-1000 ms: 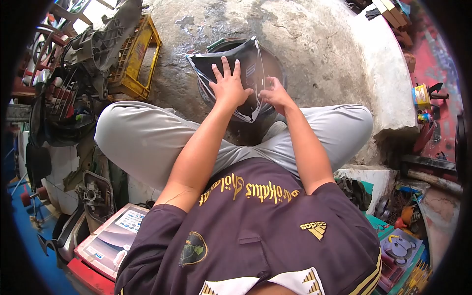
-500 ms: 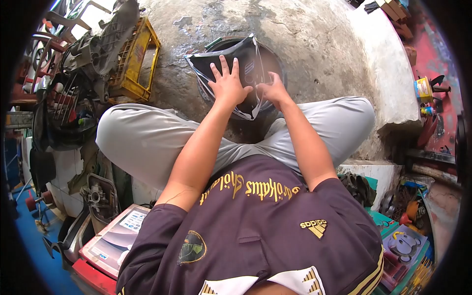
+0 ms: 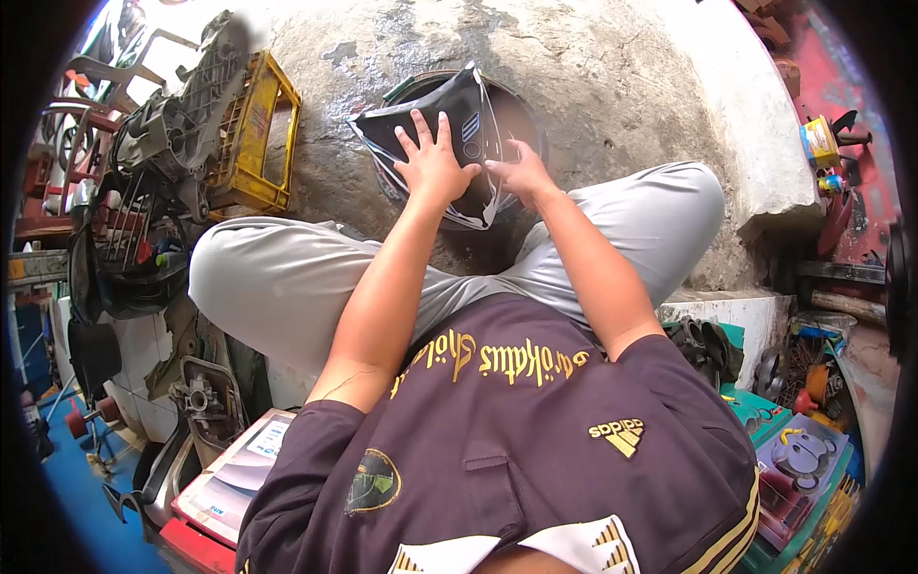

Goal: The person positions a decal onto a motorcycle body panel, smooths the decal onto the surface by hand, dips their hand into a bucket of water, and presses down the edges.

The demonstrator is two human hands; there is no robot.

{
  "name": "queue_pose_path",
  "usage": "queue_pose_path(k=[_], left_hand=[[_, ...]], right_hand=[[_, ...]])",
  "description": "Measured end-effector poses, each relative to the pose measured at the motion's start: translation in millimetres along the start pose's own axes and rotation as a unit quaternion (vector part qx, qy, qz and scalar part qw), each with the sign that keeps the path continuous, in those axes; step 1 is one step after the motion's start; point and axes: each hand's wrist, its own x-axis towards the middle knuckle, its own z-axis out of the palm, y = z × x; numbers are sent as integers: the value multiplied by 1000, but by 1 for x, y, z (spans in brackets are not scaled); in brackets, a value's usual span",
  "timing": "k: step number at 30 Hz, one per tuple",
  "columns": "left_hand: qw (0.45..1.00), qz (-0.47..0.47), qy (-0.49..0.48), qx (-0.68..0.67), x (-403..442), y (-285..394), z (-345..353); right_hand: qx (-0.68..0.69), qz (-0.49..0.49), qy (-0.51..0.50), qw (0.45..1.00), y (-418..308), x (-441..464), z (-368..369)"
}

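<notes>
A black glossy panel with pale edges and a small striped mark lies over a round basin on the floor between my legs. My left hand rests on the panel with its fingers spread. At the panel's right edge is my right hand, its fingers apart and slightly curled, with nothing visible between them. The basin's contents are mostly hidden under the panel.
A yellow crate stands at the upper left beside grey metal engine parts. A flat box lies at the lower left. On the right are a low white ledge and a purple package.
The view has shifted a little, so the panel and basin appear slightly further left. My left hand keeps its spread pose on the panel, and my right hand has opened slightly.
</notes>
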Motion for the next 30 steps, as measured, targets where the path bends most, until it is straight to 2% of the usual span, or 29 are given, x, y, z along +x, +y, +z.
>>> queue_pose_path(k=[6, 8, 9, 10, 12, 14, 16, 18, 20, 24, 27, 30], left_hand=[[1000, -7, -9, -2, -1, 2, -4], [1000, -5, -8, -4, -1, 1, -4], [1000, -5, -9, -3, 0, 1, -4], [1000, -7, -6, -6, 1, 1, -4], [1000, -11, -2, -13, 0, 2, 0], [1000, -7, 9, 2, 1, 0, 3], [1000, -7, 7, 0, 0, 0, -2], [1000, -3, 1, -2, -2, 0, -1], [1000, 2, 14, -1, -1, -3, 2], [1000, 5, 18, 4, 0, -3, 3], [1000, 7, 20, -2, -3, -7, 3], [1000, 13, 19, 5, -3, -7, 3]], right_hand=[[11, -36, 84, 996, -5, -6, 5], [-71, -114, 135, 982, -4, -4, -3], [-207, -223, 177, 936, 0, -7, -6], [-207, -221, 177, 936, 4, -10, -6], [-392, -383, 153, 822, 12, -19, -8], [-424, -386, 142, 807, 16, -25, -5], [-481, -413, 144, 760, 20, -31, -5], [-504, -408, 137, 749, 23, -41, -6], [-611, -367, 147, 686, 18, -59, 1], [-633, -368, 170, 659, 17, -51, 6], [-633, -355, 155, 670, 15, -50, 9], [-666, -349, 119, 648, 15, -67, 5]])
